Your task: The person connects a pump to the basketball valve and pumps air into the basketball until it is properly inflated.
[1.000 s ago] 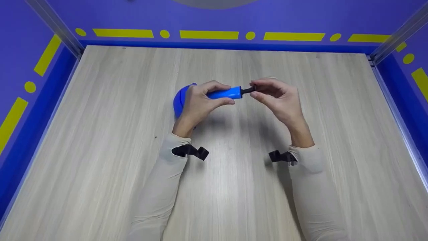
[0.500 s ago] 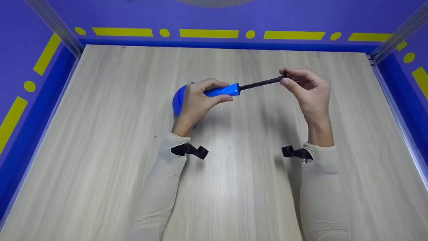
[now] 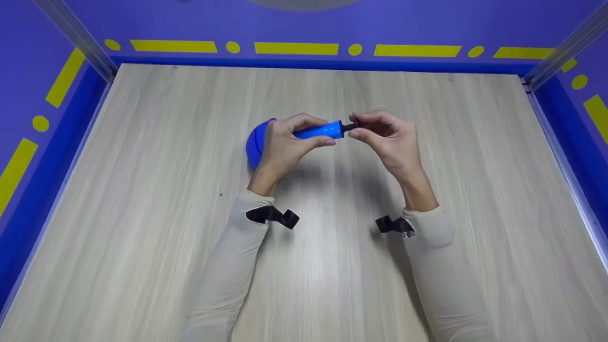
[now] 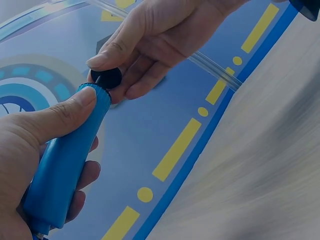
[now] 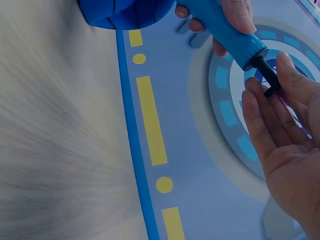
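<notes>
A blue hand pump (image 3: 327, 129) lies nearly level between the hands in the head view. My left hand (image 3: 282, 147) grips its barrel, the thumb along the side near the collar in the left wrist view. Out of the barrel's right end comes a short stretch of black plunger rod (image 5: 265, 71). My right hand (image 3: 392, 142) holds the rod's small black handle (image 4: 111, 78) between thumb and fingers. Behind the left hand is a blue ball with dark lines (image 3: 255, 145), at the pump's other end. That hand hides much of the ball and where the two meet.
The wood-grain table (image 3: 142, 213) extends all round the hands. Blue wall panels (image 3: 304, 28) with yellow marks enclose its back and sides. A black camera mount (image 3: 273, 216) juts from each sleeve cuff.
My right hand first drew the plunger rod far out to the right, then came back left, sliding it mostly into the barrel. The left hand and the ball have hardly moved.
</notes>
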A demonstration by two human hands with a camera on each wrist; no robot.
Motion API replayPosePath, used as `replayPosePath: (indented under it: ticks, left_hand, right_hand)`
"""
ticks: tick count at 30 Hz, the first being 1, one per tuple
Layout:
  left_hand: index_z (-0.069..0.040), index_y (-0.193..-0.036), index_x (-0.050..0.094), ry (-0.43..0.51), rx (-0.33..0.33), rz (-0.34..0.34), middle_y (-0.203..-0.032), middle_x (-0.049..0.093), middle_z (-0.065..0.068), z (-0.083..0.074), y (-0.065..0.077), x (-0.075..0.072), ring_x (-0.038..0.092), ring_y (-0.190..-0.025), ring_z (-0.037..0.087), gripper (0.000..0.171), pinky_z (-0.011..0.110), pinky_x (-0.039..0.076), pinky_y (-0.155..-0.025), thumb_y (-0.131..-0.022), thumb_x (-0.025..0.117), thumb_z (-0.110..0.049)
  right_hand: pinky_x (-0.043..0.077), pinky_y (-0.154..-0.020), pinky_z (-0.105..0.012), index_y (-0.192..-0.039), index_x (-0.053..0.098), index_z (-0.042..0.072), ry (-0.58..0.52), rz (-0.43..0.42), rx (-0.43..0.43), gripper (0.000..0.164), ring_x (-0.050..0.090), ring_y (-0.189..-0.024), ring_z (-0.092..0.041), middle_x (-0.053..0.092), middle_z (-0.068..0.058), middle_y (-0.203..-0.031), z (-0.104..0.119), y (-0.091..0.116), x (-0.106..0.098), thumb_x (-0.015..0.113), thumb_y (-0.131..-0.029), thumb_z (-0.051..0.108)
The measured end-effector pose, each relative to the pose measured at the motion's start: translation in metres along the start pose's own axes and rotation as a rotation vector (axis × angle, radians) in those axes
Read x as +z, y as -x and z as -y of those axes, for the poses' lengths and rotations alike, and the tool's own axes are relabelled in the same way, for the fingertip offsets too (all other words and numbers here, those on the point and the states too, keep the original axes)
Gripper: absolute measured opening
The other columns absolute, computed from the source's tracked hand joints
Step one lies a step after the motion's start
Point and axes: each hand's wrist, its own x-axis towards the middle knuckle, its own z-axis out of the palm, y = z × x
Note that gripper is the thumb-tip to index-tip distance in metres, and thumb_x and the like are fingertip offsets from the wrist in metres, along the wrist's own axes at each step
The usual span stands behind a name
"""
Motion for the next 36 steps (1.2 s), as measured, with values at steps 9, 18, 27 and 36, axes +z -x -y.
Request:
replayPosePath:
  ticks: [9, 18, 27, 36]
  left_hand:
    - [-0.005, -0.109, 0.083, -0.049, 0.002, 0.025, -0.103, 0.081, 0.0, 0.002, -0.001, 0.0, 0.075, -0.098, 0.011, 0.034, 0.03, 0.059, -0.088, -0.084, 0.094, -0.025]
    - [-0.003, -0.111, 0.081, -0.081, 0.011, 0.018, -0.104, 0.081, 0.002, 0.004, -0.002, -0.005, 0.076, -0.097, 0.011, 0.036, 0.03, 0.059, -0.088, -0.084, 0.093, -0.024]
    - [-0.002, -0.11, 0.081, -0.067, 0.022, 0.018, -0.104, 0.081, 0.002, 0.003, -0.003, -0.005, 0.076, -0.097, 0.011, 0.034, 0.031, 0.06, -0.087, -0.086, 0.092, -0.023]
    - [-0.001, -0.104, 0.082, -0.071, 0.017, -0.008, -0.099, 0.081, 0.003, 0.0, -0.001, -0.003, 0.077, -0.094, 0.012, 0.032, 0.03, 0.061, -0.085, -0.083, 0.094, -0.022]
  right_hand:
    - [0.06, -0.091, -0.033, -0.122, 0.075, -0.005, 0.039, 0.045, -0.002, 0.031, 0.073, -0.105, -0.028, 0.075, -0.017, -0.118, -0.002, 0.0, -0.01, 0.079, -0.092, -0.008]
    - [0.059, -0.088, -0.029, -0.118, 0.075, -0.01, -0.018, -0.107, -0.017, 0.026, 0.074, -0.101, -0.026, 0.076, -0.02, -0.115, 0.001, 0.0, -0.044, 0.078, -0.092, -0.011]
    - [0.059, -0.09, -0.031, -0.112, 0.073, -0.017, -0.173, -0.212, -0.002, 0.025, 0.075, -0.101, -0.027, 0.077, -0.023, -0.111, 0.002, 0.001, -0.063, 0.078, -0.088, -0.018]
    - [0.061, -0.088, -0.034, -0.113, 0.074, -0.011, -0.034, -0.019, 0.007, 0.023, 0.074, -0.103, -0.029, 0.076, -0.021, -0.115, -0.002, 0.0, -0.021, 0.08, -0.091, -0.008]
